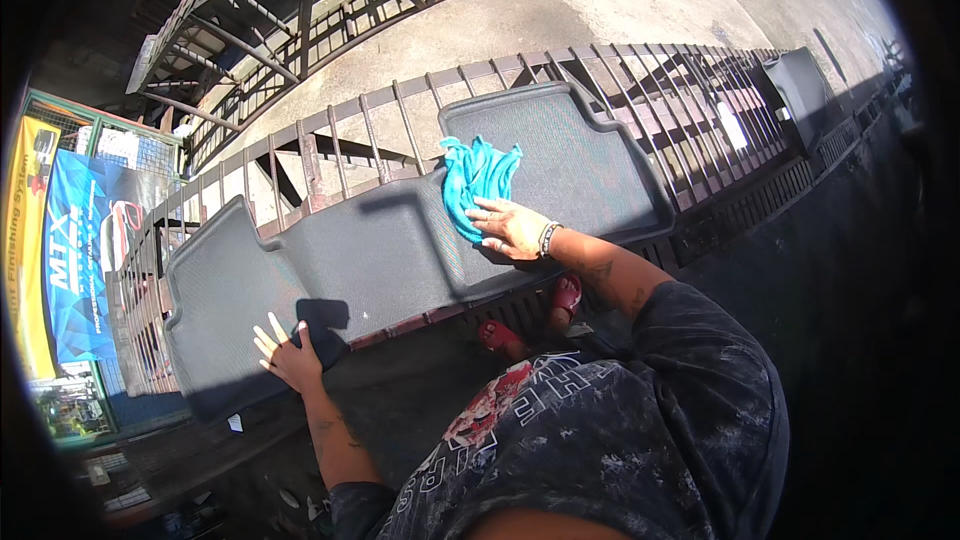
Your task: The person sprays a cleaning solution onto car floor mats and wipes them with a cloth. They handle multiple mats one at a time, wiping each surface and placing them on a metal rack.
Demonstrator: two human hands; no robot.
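Observation:
A grey moulded car floor mat (375, 259) lies across a metal rack of parallel bars. My right hand (511, 229), with a bracelet at the wrist, presses a turquoise cloth (480, 180) onto the mat, right of its middle. The cloth is bunched, and part of it spreads beyond my fingers. My left hand (287, 352) is flat over the mat's left section with its fingers spread and nothing in it. Shadows fall across the mat beside both hands.
The barred rack (337, 150) runs left to right under the mat. Another dark grey moulded piece (806, 97) stands at its right end. A metal frame (300, 30) rises behind. Printed banners (82, 262) hang at left. My feet in red sandals (568, 296) are below the mat's edge.

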